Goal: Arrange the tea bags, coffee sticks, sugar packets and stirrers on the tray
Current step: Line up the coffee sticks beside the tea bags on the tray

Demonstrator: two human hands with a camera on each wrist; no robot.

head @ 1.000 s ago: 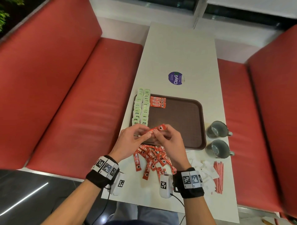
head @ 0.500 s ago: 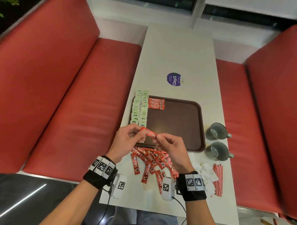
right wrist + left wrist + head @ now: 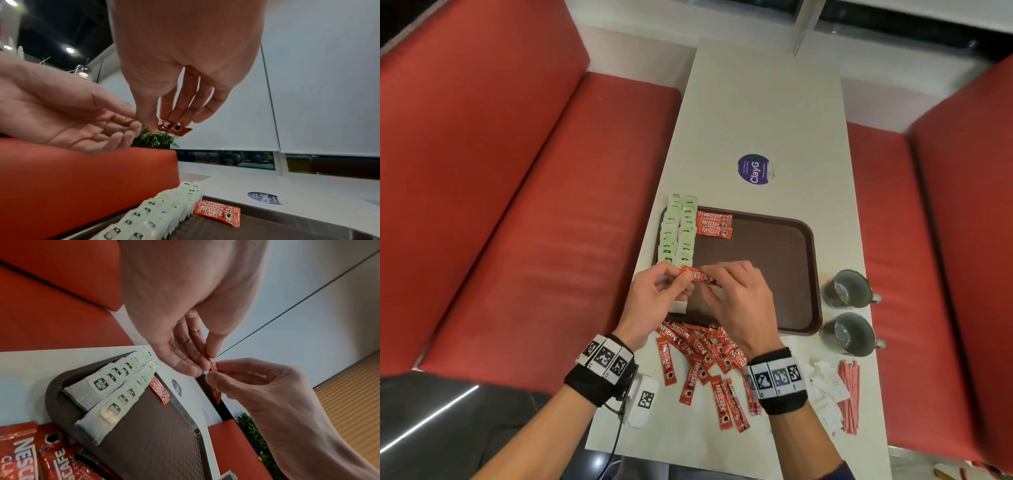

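A red Nescafe coffee stick (image 3: 700,277) hangs over the near left of the brown tray (image 3: 774,240). My left hand (image 3: 683,278) pinches its left end and my right hand (image 3: 711,281) pinches its middle. The right wrist view shows the stick's free end (image 3: 174,129) poking out past my right fingers (image 3: 180,112). On the tray, two rows of green tea bags (image 3: 678,229) line the left side, with three coffee sticks (image 3: 714,224) beside them at the far end. A loose pile of coffee sticks (image 3: 705,359) lies on the table under my wrists.
White sugar packets (image 3: 825,387) and red stirrers (image 3: 849,394) lie at the table's near right. Two grey cups (image 3: 847,289) stand right of the tray. A purple sticker (image 3: 755,168) sits beyond the tray. Red benches (image 3: 517,205) flank the table.
Both hands have turned the stick from slanting up to the right to nearly level. They have carried it slightly forward over the tray's near left.
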